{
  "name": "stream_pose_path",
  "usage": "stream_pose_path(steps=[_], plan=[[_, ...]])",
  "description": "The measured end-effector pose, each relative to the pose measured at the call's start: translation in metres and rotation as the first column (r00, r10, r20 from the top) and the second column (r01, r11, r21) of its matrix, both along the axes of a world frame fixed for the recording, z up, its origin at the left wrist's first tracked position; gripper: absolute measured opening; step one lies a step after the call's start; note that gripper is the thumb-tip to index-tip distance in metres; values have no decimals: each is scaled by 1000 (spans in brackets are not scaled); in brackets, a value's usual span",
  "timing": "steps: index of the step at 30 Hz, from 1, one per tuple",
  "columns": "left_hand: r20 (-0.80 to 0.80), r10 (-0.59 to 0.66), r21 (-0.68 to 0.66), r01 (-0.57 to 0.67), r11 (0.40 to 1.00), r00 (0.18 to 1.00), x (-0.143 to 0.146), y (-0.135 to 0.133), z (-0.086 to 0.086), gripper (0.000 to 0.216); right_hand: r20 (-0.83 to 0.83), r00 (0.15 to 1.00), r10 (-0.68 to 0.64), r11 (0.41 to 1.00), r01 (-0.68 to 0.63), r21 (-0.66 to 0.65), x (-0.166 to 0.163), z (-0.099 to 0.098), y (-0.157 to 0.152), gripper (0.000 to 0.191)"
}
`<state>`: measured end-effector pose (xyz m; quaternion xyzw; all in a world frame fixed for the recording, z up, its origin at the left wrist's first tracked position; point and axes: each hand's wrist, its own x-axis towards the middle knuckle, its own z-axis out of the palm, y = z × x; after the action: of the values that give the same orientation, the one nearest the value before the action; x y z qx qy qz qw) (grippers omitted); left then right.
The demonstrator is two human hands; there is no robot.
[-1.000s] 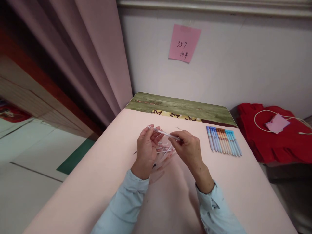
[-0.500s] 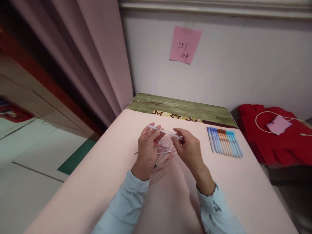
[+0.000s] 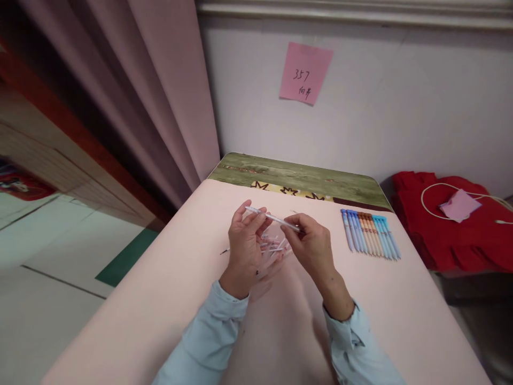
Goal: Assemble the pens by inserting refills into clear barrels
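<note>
A slim whitish pen (image 3: 276,218) is held slantwise above the table, its left end higher in the picture. My left hand (image 3: 245,251), palm partly up, grips it between thumb and fingers near the left end. With thumb and fingertips, my right hand (image 3: 310,240) pinches its right end, which those fingers hide. Below and between the hands lies a loose heap of thin white and clear pen parts (image 3: 274,248), some with reddish tips. My left hand covers part of this heap, and a dark-tipped thin piece (image 3: 225,251) sticks out to its left.
To the right, blue, brown and turquoise pens (image 3: 371,235) lie in a neat row. The pale pink table (image 3: 172,299) has a green wood-patterned strip (image 3: 288,174) at its far edge. Beyond the right edge is a red cloth (image 3: 420,235) with a white cable (image 3: 435,187) and pink paper (image 3: 460,206).
My right fingertips have closed in on the pen's right end, where they were a little apart before. My left hand has shifted slightly right with the pen.
</note>
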<state>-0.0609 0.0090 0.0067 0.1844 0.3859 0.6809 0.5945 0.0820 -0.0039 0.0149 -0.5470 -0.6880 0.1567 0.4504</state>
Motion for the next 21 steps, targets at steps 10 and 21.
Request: stream_pose_path(steps=[10, 21], plan=[[-6, 11, -8, -12, 1000, 1000, 7, -3, 7, 68, -5, 1000, 1, 1000, -1, 32, -2, -1, -1, 7], [13, 40, -10, -40, 999, 999, 13, -4, 12, 40, -12, 1000, -4, 999, 5, 37, -3, -1, -1, 9]])
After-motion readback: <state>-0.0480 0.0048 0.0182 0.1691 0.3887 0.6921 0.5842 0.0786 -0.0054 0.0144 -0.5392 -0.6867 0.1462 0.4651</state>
